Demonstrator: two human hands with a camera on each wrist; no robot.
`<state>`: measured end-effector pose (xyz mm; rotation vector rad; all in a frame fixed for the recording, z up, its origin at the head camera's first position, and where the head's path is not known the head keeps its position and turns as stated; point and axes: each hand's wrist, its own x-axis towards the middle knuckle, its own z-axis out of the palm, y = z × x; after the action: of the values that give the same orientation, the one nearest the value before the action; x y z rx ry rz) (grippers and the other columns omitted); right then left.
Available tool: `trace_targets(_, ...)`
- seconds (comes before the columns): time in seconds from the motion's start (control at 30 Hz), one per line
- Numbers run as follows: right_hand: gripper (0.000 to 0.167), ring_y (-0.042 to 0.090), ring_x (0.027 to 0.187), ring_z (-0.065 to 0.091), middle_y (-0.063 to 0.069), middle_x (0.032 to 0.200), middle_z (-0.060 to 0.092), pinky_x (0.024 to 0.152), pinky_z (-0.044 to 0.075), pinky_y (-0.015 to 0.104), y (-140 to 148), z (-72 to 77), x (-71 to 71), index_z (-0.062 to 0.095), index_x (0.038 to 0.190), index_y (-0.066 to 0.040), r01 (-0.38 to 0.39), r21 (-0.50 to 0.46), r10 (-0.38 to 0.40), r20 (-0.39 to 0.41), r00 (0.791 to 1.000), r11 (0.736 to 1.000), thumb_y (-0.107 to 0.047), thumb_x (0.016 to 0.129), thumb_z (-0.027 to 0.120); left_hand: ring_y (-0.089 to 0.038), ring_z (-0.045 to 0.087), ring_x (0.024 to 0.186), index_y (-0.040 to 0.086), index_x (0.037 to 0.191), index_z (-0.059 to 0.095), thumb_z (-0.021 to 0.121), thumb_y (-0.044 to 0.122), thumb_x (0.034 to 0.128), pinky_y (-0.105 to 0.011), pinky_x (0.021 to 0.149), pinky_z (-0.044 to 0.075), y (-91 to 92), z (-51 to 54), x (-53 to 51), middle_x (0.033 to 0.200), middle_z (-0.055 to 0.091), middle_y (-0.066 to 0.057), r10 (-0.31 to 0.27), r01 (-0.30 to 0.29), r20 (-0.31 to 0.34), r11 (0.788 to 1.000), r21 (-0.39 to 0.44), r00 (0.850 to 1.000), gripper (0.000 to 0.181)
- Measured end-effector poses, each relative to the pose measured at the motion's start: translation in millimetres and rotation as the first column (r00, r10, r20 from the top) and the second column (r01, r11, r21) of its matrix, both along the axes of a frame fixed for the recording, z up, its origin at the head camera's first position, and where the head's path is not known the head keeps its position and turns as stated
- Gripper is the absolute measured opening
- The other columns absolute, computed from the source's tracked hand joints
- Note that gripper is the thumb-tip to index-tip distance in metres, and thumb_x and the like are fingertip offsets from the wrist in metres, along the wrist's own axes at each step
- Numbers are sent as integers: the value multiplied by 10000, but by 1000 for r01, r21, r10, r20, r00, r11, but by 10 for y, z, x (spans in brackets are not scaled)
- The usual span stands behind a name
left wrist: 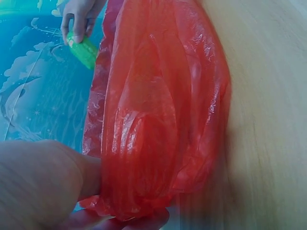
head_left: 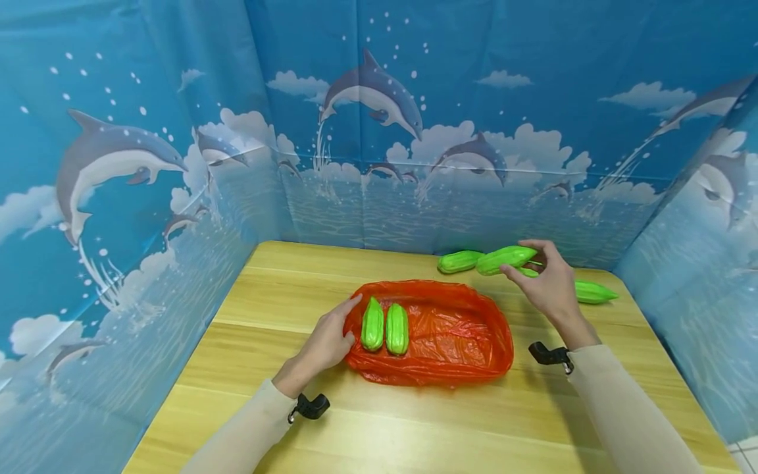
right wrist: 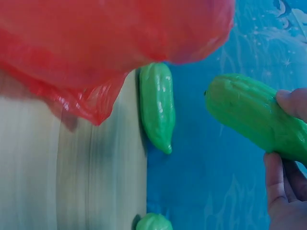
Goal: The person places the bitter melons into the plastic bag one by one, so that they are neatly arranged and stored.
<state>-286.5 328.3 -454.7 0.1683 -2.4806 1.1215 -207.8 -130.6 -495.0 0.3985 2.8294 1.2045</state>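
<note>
In the head view a red plastic bag [head_left: 450,378], spread open like a basin, holds two green vegetables [head_left: 372,324] side by side at its left end. My left hand [head_left: 322,339] grips the bag's left edge; the left wrist view shows its thumb and fingers around the red plastic [left wrist: 144,158]. Above the table's back right, my right hand [head_left: 551,280] pinches a green vegetable [head_left: 503,261] between thumb and fingers. The right wrist view shows this held vegetable [right wrist: 254,112] raised, with another vegetable [right wrist: 157,105] lying at the table's edge.
Along the table's back edge lie more green vegetables, one left of my right hand [head_left: 456,262] and one to its right [head_left: 595,292]; another is partly hidden behind the hand. Dolphin-print curtains [head_left: 379,197] stand behind and beside the wooden table [head_left: 249,342].
</note>
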Motion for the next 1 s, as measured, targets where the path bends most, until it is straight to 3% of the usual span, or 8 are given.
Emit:
trace_targets(0.13, 737, -42, 1184, 599, 200, 1479, 684, 966, 470, -45, -55, 20, 17, 581, 1656, -119, -17, -27, 16, -40, 999, 999, -255, 1024, 933, -430, 518, 1677, 95, 1813, 419, 659, -175, 1006, -606, 1334, 509, -3, -32, 1, 1838, 484, -203, 2, -2, -6, 1000, 12, 1000, 885)
trace_targets(0.23, 831, -133, 1139, 571, 229, 1434, 698, 951, 483, -37, -94, 44, 39, 521, 1720, -148, -27, -41, 24, -56, 998, 999, -226, 1010, 946, -437, 509, 1683, 101, 1830, 381, 658, -187, 999, -612, 1347, 490, -7, -54, 5, 1844, 477, -197, -1, 2, -21, 1000, 27, 1000, 922)
trace_targets(0.4, 965, -162, 1127, 605, 237, 1434, 722, 946, 513, -28, -155, 96, 49, 399, 1795, -170, -35, -75, 30, -63, 998, 997, -188, 1002, 949, -455, 539, 1654, 121, 1876, 239, 670, -198, 989, -605, 1320, 519, -18, -83, 2, 1856, 447, -213, -7, 10, -43, 999, 53, 999, 1037)
trace_targets(0.53, 998, -160, 1117, 635, 257, 1485, 722, 943, 534, -18, -194, 138, 66, 340, 1817, -164, -48, -100, 43, -58, 997, 994, -165, 1013, 932, -474, 688, 1475, 128, 1893, 121, 684, -180, 1003, -565, 1154, 659, -22, -83, 1, 1850, 441, -245, 13, -12, -24, 997, 71, 1000, 1096)
trace_targets(0.7, 959, -182, 1104, 646, 289, 1502, 716, 956, 554, 1, -247, 182, 111, 334, 1798, -116, -78, -119, 69, -77, 995, 990, -126, 1028, 906, -409, 760, 1352, -12, 1854, 182, 697, -128, 1035, -419, 967, 708, -17, -55, 1, 1779, 521, -296, 55, -56, 11, 996, 71, 998, 974)
trace_targets(0.77, 917, -171, 1134, 640, 281, 1502, 717, 971, 563, 12, -274, 196, 129, 360, 1769, -80, -90, -127, 80, -88, 993, 988, -107, 1029, 900, -335, 808, 1074, -52, 1827, 253, 686, -119, 1046, -340, 802, 678, -17, -47, 2, 1730, 568, -322, 60, -62, 24, 995, 74, 998, 896)
trace_targets(0.87, 841, -167, 1186, 620, 286, 1509, 718, 982, 573, 24, -308, 209, 146, 412, 1716, -32, -108, -134, 95, -104, 990, 985, -78, 1028, 893, -188, 672, 713, -56, 1799, 342, 664, -106, 1066, -250, 629, 564, -20, -37, 5, 1687, 611, -327, 63, -66, 35, 994, 82, 997, 802)
trace_targets(1.0, 791, -180, 1207, 618, 290, 1497, 737, 959, 579, 21, -353, 230, 163, 456, 1685, -12, -128, -127, 113, -123, 986, 984, -65, 1027, 892, -110, 573, 621, -24, 1781, 419, 651, -103, 1076, -217, 581, 503, -22, -29, 4, 1667, 648, -288, 66, -68, 25, 994, 86, 997, 746)
